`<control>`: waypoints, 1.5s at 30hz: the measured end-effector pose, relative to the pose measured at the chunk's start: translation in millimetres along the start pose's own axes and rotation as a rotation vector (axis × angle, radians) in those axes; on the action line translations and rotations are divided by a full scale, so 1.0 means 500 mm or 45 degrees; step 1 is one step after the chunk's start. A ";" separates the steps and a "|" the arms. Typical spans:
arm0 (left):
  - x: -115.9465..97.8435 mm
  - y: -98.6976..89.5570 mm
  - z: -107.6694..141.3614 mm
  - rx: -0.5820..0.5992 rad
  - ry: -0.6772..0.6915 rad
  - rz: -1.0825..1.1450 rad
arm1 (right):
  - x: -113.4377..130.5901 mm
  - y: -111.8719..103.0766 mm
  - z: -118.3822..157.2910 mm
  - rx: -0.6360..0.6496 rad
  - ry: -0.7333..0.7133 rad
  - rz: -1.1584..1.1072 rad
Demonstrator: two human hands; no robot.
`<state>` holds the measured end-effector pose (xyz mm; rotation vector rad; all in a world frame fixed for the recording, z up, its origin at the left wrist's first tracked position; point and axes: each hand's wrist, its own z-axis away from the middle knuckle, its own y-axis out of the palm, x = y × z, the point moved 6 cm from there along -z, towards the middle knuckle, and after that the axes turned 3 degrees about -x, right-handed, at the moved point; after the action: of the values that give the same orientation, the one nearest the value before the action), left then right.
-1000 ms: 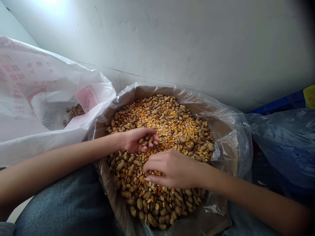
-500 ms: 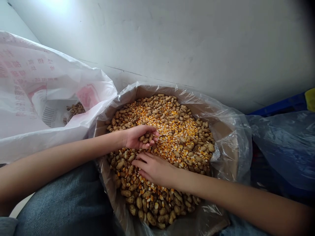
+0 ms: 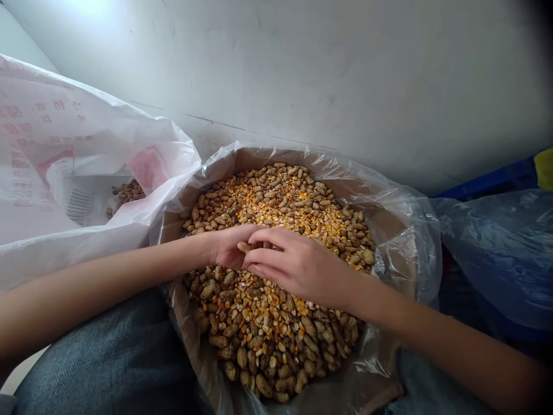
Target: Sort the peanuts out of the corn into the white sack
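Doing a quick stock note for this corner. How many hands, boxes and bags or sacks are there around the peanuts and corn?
Hands: 2 (left hand, right hand)
Cardboard box: 1
Clear plastic liner: 1
White printed sack: 1
Blue plastic bag: 1
Total: 6

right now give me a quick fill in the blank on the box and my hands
1. The cardboard box is lined with clear ____.
2. Inside it, unshelled peanuts lie mixed with ____.
3. The left hand and right hand are ____ each other above the mix.
4. The white printed sack lies to the ____ of the box.

Missing words: plastic; corn kernels; touching; left.
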<state>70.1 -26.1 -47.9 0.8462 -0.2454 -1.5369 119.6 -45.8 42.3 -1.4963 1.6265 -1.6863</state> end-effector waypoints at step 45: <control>-0.034 -0.039 0.001 -0.174 0.153 0.061 | -0.087 0.099 0.130 0.189 1.054 -1.722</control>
<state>53.6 -7.2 -53.4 0.8155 -0.0721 -1.4354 170.9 -56.1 -34.1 -2.1352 0.4748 -3.3457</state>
